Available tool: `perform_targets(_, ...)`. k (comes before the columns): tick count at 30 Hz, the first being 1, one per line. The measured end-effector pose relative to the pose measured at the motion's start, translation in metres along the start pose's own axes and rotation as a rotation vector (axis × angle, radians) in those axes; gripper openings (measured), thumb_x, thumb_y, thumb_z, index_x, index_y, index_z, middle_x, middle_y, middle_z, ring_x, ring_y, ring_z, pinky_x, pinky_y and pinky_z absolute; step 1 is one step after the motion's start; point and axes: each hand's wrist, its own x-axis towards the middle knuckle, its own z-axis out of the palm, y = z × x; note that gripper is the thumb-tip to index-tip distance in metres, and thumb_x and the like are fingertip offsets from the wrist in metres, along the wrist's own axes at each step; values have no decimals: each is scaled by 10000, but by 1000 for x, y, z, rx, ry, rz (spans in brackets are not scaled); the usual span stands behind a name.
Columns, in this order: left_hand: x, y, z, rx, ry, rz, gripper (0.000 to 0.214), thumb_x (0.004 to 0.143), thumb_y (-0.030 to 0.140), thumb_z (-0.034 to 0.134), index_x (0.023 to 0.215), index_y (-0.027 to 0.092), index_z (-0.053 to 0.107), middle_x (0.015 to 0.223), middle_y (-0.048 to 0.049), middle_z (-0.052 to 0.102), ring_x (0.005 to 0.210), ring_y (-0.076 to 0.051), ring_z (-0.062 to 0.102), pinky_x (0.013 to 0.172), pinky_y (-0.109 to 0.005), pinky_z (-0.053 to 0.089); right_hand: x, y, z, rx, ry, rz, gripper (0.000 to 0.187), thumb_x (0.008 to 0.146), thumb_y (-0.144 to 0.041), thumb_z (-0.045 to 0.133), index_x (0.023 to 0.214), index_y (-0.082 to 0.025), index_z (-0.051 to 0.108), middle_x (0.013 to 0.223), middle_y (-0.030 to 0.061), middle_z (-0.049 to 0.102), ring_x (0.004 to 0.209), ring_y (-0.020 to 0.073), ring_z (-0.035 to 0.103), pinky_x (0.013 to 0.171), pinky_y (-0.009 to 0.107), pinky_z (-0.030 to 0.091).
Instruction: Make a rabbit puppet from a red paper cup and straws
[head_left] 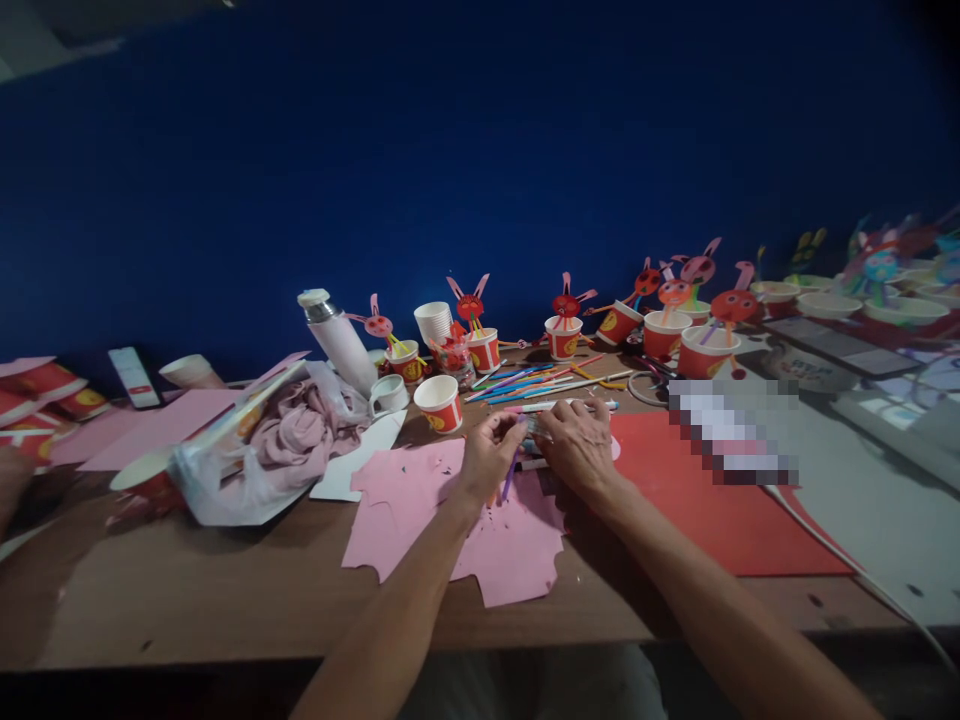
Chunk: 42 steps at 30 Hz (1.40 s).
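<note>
Watching from my end: both hands together over the middle of the table (247, 600), almost touching. Left hand (491, 452): thumb and fingers pinched, by the look of it on the upper end of a purple stick (511, 478), which slants down toward the pink paper (517, 575). Right hand (579, 442): palm down, fingers bent, just right of it. Something clear and bluish shows between the fingertips, too small for me to name; can't tell whether the right fingers grip it or only press.

Cut pink paper lies under and near of the hands, red sheet (682, 530) to the right, bundle of coloured sticks (525, 382) just far of the hands, white-rimmed cup (438, 404) to the far left of them. Farther back, cups with rabbit-headed stick figures (564, 305), heads up above the rims.

Step in hand, my judgement: fine fingertip work on the purple stick, perhaps joining or shaping it. Next move, I'd say, calls for the left pinch to keep the stick steady while the right fingertips work close beside it, light pressure, since the stick looks thin and bendy.
</note>
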Motion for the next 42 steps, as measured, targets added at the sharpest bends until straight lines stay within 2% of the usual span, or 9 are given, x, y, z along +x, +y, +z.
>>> perform_targets(4, 2, 3, -1, -68, 29, -22, 238, 648, 353, 624, 756, 147, 573, 601, 35, 525, 490, -74, 491, 513, -235, 470, 0, -2, 3, 6, 27, -15, 84, 755, -240, 527, 759, -205, 603, 759, 29, 598, 747, 176, 466, 803, 372, 197)
perform_targets(10, 2, 7, -1, -247, 19, -149, 256, 587, 319, 682, 736, 147, 566, 543, 50, 524, 449, -67, 481, 500, -218, 428, 0, -2, 6, 5, 79, -20, 104, 768, -245, 513, 735, -199, 600, 747, 28, 589, 733, 169, 458, 813, 368, 201)
perform_targets(18, 0, 10, -3, -408, -86, -256, 192, 580, 227, 701, 700, 119, 597, 577, 14, 580, 535, -84, 526, 566, -213, 415, 0, 1, 6, 4, 71, -27, 84, 757, -216, 524, 750, -198, 606, 747, 27, 582, 729, 162, 457, 798, 346, 217)
perform_targets(22, -1, 11, -5, -387, -108, -305, 172, 612, 221, 674, 725, 121, 592, 579, 16, 568, 514, -76, 513, 539, -210, 414, -1, 2, 7, 15, 56, -32, 82, 761, -225, 531, 751, -194, 607, 748, 29, 587, 740, 168, 464, 784, 344, 222)
perform_targets(29, 0, 13, -9, -178, -118, -302, 126, 647, 211, 613, 719, 141, 536, 554, 7, 570, 474, -95, 533, 483, -221, 438, 0, 3, 7, 67, 35, -19, 93, 768, -244, 529, 786, -204, 612, 785, 34, 602, 783, 181, 486, 800, 348, 226)
perform_targets(37, 1, 17, -13, -212, -140, -353, 117, 636, 117, 567, 717, 155, 493, 500, 21, 560, 415, -85, 524, 446, -199, 430, 0, 3, 6, 222, 30, -33, 94, 766, -208, 531, 819, -210, 609, 815, 25, 614, 794, 173, 518, 807, 329, 262)
perform_targets(42, 0, 21, -10, -210, -82, -339, 124, 661, 127, 574, 759, 151, 502, 537, 12, 588, 424, -89, 551, 431, -189, 434, 1, 8, 13, 319, -2, -60, 213, 787, -233, 514, 990, -213, 575, 895, 48, 612, 861, 195, 532, 774, 320, 318)
